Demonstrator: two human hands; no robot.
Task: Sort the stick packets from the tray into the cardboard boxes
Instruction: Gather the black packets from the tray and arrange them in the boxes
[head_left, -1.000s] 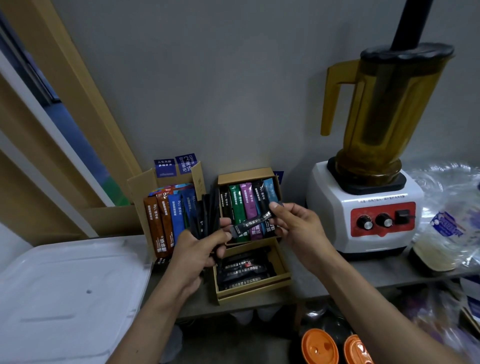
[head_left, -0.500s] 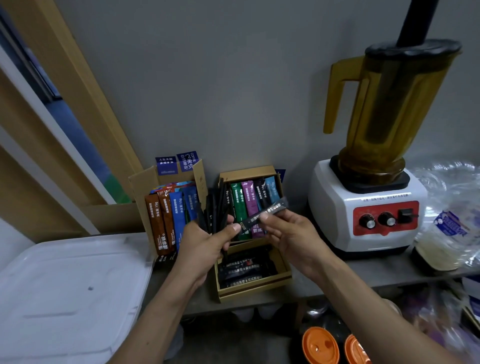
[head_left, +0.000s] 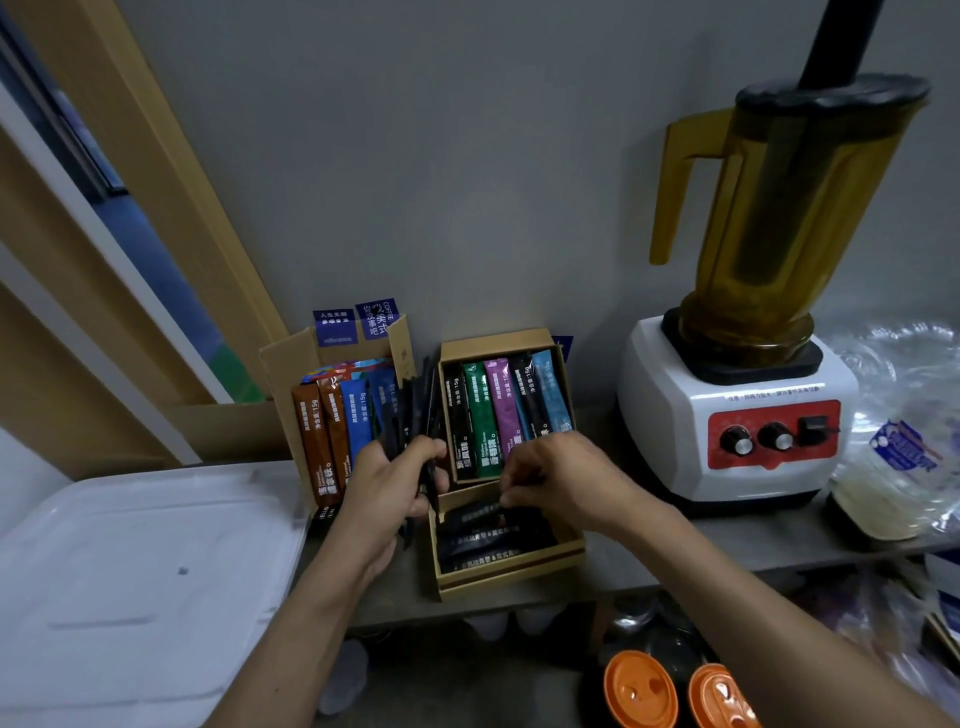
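Your left hand (head_left: 387, 488) grips a bundle of black packets (head_left: 415, 405); your right hand (head_left: 556, 478) pinches one packet (head_left: 475, 512) over the low box (head_left: 511, 579) beneath, on a grey shelf (head_left: 649, 551) against the wall (head_left: 467, 182).

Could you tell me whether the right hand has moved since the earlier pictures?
Yes. The right hand has come down, from before the upright packets to the back edge of the low front box, pinching a black packet.

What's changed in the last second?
The right hand carried the single black packet down from in front of the upright box into the low box, still pinching it. The left hand still grips its bundle of black packets; boxes and blender unmoved.
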